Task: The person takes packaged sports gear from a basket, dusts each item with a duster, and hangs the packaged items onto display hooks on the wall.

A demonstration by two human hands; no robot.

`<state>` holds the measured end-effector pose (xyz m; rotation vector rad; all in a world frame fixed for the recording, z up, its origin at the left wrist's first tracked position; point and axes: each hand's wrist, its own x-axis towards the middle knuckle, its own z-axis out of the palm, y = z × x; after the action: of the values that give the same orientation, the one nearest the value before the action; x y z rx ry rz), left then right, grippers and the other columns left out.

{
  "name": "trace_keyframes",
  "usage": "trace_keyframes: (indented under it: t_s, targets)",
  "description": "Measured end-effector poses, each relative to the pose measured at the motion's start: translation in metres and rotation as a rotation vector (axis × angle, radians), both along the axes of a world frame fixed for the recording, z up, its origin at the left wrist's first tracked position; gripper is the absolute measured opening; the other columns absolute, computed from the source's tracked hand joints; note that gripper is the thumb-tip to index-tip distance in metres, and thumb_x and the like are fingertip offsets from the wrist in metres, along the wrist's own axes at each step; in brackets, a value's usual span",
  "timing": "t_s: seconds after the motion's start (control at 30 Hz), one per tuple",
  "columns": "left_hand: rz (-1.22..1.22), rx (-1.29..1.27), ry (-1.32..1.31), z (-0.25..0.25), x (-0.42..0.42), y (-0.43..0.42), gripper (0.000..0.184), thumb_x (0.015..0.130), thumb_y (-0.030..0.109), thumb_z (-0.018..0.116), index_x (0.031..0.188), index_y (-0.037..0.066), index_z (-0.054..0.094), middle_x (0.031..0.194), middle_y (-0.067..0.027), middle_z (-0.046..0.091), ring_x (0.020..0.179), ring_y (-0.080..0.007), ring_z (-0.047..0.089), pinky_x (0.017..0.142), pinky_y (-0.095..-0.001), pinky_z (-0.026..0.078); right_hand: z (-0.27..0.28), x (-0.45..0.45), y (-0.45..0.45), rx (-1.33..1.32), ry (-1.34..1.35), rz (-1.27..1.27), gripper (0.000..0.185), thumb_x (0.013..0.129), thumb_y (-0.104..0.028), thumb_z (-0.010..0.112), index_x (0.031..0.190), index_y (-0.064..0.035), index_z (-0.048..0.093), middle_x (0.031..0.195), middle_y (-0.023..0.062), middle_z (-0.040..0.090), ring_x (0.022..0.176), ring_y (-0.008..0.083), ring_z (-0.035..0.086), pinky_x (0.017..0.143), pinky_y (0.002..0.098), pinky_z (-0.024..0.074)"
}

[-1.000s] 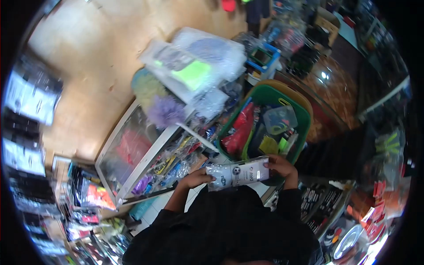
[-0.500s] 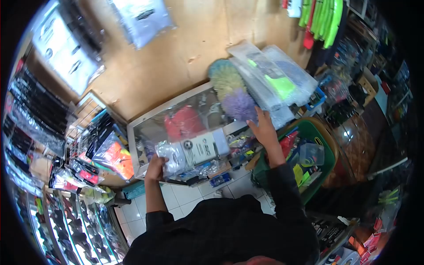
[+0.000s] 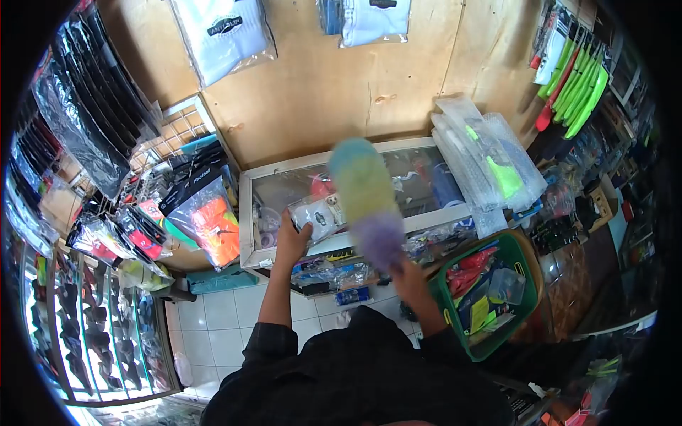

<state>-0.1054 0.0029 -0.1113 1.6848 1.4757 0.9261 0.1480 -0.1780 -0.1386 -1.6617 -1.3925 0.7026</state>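
Note:
My right hand [image 3: 408, 282] is closed on the lower end of a fluffy duster [image 3: 366, 192], coloured teal, yellow and purple. The duster is held up over the display case and is blurred by motion; its handle is hidden in the hand. In my left hand [image 3: 290, 243] is a clear plastic pack of white socks [image 3: 318, 217], gripped at its left end above the case's front edge. The duster covers part of the pack's right side. Below both hands is the glass-topped display case [image 3: 419, 177] with a pale frame.
Bubble-wrap packs [image 3: 490, 167] lie on the case's right end. A green bin [image 3: 522, 312] of packaged goods stands at the right front. Hanging packs [image 3: 213, 220] crowd the left side. White sock packs [image 3: 226, 35] hang on the wooden wall. Tiled floor [image 3: 220, 309] shows below.
My right hand has taken hold of the duster and lifted it from beside the bubble-wrap packs, bringing it left and nearer. The sock pack has turned in my left hand. The camera view has shifted.

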Motion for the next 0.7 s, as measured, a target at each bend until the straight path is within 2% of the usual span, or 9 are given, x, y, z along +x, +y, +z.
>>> trace_keyframes:
  t_s: [0.03, 0.2, 0.23, 0.33, 0.4, 0.5, 0.57, 0.6, 0.7]
  targets:
    - [0.0, -0.004, 0.002, -0.007, -0.004, 0.001, 0.068, 0.084, 0.01, 0.065, 0.143, -0.003, 0.034, 0.127, -0.0248, 0.057, 0.115, -0.0364, 0.058, 0.096, -0.0404, 0.045, -0.019, -0.014, -0.003, 0.064, 0.028, 0.084, 0.035, 0.088, -0.008, 0.059, 0.122, 0.0012, 0.058, 0.098, 0.0275, 0.066, 0.091, 0.0441, 0.065, 0.078, 0.0444, 0.0509]
    - [-0.248, 0.258, -0.199, -0.028, -0.016, 0.006, 0.066, 0.086, 0.005, 0.063, 0.144, -0.004, 0.032, 0.133, -0.022, 0.054, 0.116, -0.029, 0.057, 0.096, -0.0368, 0.045, 0.012, -0.023, -0.008, 0.045, 0.05, 0.308, 0.047, 0.084, -0.006, 0.063, 0.13, 0.0015, 0.054, 0.099, 0.0277, 0.066, 0.094, 0.0437, 0.066, 0.08, 0.0441, 0.0517]
    - [-0.114, 0.07, -0.224, -0.014, -0.01, 0.002, 0.068, 0.086, 0.008, 0.065, 0.144, -0.005, 0.031, 0.128, -0.0198, 0.057, 0.11, -0.0251, 0.058, 0.094, -0.0332, 0.046, 0.018, -0.011, -0.005, 0.001, 0.011, 0.183, 0.047, 0.085, -0.006, 0.062, 0.13, 0.0013, 0.054, 0.098, 0.0278, 0.066, 0.095, 0.0439, 0.066, 0.08, 0.0443, 0.0518]
    - [-0.086, -0.055, -0.157, -0.007, -0.007, 0.004, 0.068, 0.087, 0.01, 0.065, 0.145, -0.005, 0.031, 0.122, -0.0196, 0.059, 0.105, -0.0247, 0.058, 0.092, -0.0322, 0.046, 0.023, 0.009, 0.003, -0.024, -0.061, -0.074, 0.046, 0.086, -0.005, 0.061, 0.131, 0.0002, 0.054, 0.098, 0.0274, 0.067, 0.095, 0.0431, 0.066, 0.079, 0.0445, 0.0521]
    - [-0.097, 0.074, -0.136, -0.012, -0.005, 0.005, 0.068, 0.088, 0.011, 0.065, 0.145, -0.005, 0.031, 0.118, -0.0205, 0.06, 0.103, -0.0248, 0.06, 0.09, -0.0332, 0.047, 0.02, 0.011, 0.001, -0.011, -0.092, -0.206, 0.045, 0.087, -0.005, 0.06, 0.131, -0.0006, 0.054, 0.098, 0.0269, 0.067, 0.095, 0.0421, 0.067, 0.079, 0.0444, 0.0523]
    - [-0.082, -0.002, -0.132, -0.01, -0.005, 0.005, 0.068, 0.088, 0.011, 0.065, 0.145, -0.004, 0.031, 0.118, -0.021, 0.06, 0.101, -0.0249, 0.061, 0.089, -0.0335, 0.048, 0.018, -0.007, 0.001, -0.127, -0.01, -0.028, 0.044, 0.088, -0.004, 0.059, 0.131, -0.0005, 0.054, 0.1, 0.0267, 0.068, 0.095, 0.0406, 0.068, 0.079, 0.0441, 0.0521]
    - [-0.214, 0.377, -0.094, -0.029, -0.011, 0.008, 0.067, 0.088, 0.01, 0.065, 0.145, -0.002, 0.031, 0.116, -0.021, 0.061, 0.099, -0.025, 0.062, 0.087, -0.0331, 0.048, 0.026, -0.022, -0.001, -0.051, 0.072, 0.251, 0.044, 0.088, -0.003, 0.057, 0.131, -0.0006, 0.053, 0.098, 0.027, 0.067, 0.093, 0.0401, 0.068, 0.078, 0.0432, 0.0517]
    - [-0.21, 0.376, -0.089, -0.023, -0.011, 0.005, 0.067, 0.088, 0.01, 0.065, 0.145, -0.002, 0.031, 0.116, -0.021, 0.061, 0.099, -0.025, 0.062, 0.087, -0.0331, 0.048, 0.025, -0.021, 0.0, -0.051, 0.076, 0.255, 0.044, 0.088, -0.003, 0.057, 0.131, -0.0006, 0.053, 0.098, 0.027, 0.067, 0.093, 0.0401, 0.068, 0.078, 0.0432, 0.0517]
    - [-0.073, -0.188, -0.144, 0.018, -0.002, -0.005, 0.066, 0.088, 0.007, 0.064, 0.145, -0.001, 0.032, 0.121, -0.0204, 0.059, 0.104, -0.0237, 0.06, 0.091, -0.0323, 0.047, 0.014, 0.0, 0.001, 0.016, 0.044, 0.176, 0.043, 0.088, -0.003, 0.056, 0.131, 0.0, 0.053, 0.096, 0.0271, 0.067, 0.092, 0.0405, 0.068, 0.078, 0.042, 0.0513]
